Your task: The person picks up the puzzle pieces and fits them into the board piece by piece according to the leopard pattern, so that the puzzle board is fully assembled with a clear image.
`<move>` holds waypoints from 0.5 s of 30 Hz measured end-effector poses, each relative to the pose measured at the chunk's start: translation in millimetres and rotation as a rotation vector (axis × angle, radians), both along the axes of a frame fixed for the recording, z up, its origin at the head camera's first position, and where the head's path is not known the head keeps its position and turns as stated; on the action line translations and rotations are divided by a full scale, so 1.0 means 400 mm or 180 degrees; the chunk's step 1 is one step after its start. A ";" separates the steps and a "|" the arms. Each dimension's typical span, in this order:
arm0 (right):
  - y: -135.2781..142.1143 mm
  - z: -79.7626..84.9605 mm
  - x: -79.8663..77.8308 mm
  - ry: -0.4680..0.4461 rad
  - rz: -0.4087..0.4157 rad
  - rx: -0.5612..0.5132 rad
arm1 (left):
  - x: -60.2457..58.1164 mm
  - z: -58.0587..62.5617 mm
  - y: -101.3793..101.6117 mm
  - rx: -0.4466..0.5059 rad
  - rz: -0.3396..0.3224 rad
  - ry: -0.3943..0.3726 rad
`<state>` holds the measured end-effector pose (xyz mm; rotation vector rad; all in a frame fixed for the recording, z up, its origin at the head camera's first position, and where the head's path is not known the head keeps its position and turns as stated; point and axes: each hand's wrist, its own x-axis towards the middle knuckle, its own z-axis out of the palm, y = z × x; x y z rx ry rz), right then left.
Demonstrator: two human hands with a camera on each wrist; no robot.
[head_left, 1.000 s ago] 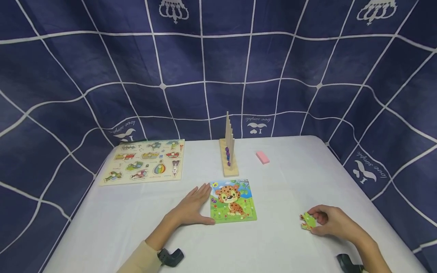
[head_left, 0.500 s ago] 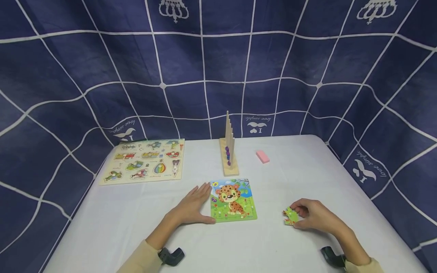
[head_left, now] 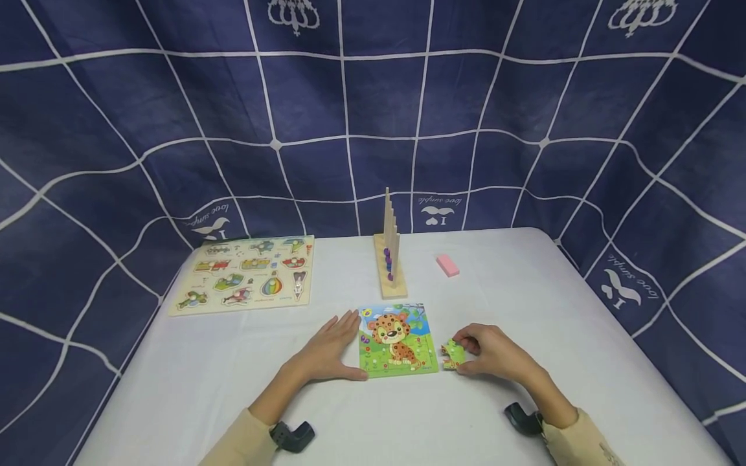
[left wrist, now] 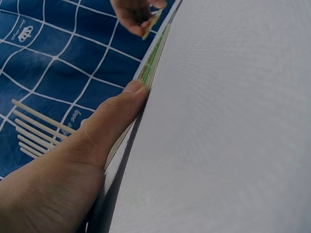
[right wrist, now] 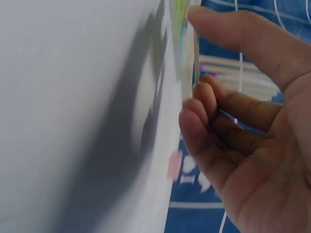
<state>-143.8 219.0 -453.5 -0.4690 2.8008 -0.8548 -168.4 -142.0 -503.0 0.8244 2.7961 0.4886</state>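
A square jigsaw puzzle [head_left: 392, 336] with a spotted cub on green grass lies on the table. My left hand [head_left: 326, 351] rests at its left side with fairly straight fingers, the thumb at the near left corner. In the left wrist view, that thumb [left wrist: 114, 119] touches the puzzle's edge. Just right of the puzzle, my right hand [head_left: 495, 351] pinches a green jigsaw piece [head_left: 454, 354] between thumb and fingers. Seen edge-on in the right wrist view, the piece [right wrist: 196, 60] is a thin strip held above the table.
Behind the puzzle stands a wooden peg rack [head_left: 389, 268] with purple and blue beads. A pink block [head_left: 447, 265] lies to its right. At the back left is a wooden vehicle puzzle board [head_left: 245, 275]. A dark blue checked curtain [head_left: 384, 97] surrounds the white table [head_left: 419, 421].
My right hand has moved left across the table with the jigsaw piece, from far right to close beside the puzzle. My left hand has stayed in place.
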 end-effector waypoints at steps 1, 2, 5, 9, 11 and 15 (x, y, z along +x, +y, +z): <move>-0.013 0.001 -0.003 0.0024 0.0022 0.0008 | -0.001 0.000 0.000 0.0008 0.0003 0.0000; -0.026 0.003 -0.007 0.0035 0.0034 0.0013 | -0.002 0.000 0.000 -0.0002 0.0006 -0.0001; -0.060 0.003 -0.014 0.0057 0.0099 0.0039 | -0.003 -0.001 0.000 -0.0019 0.0004 0.0002; -0.094 0.000 -0.022 0.0079 0.0206 0.0048 | -0.004 -0.002 0.000 -0.0032 -0.0001 0.0008; -0.107 -0.003 -0.024 0.0106 0.0264 0.0054 | -0.004 -0.003 0.001 -0.0007 0.0002 0.0014; -0.126 -0.009 -0.027 0.0141 0.0376 0.0083 | -0.001 -0.006 0.002 0.0023 0.0013 -0.0006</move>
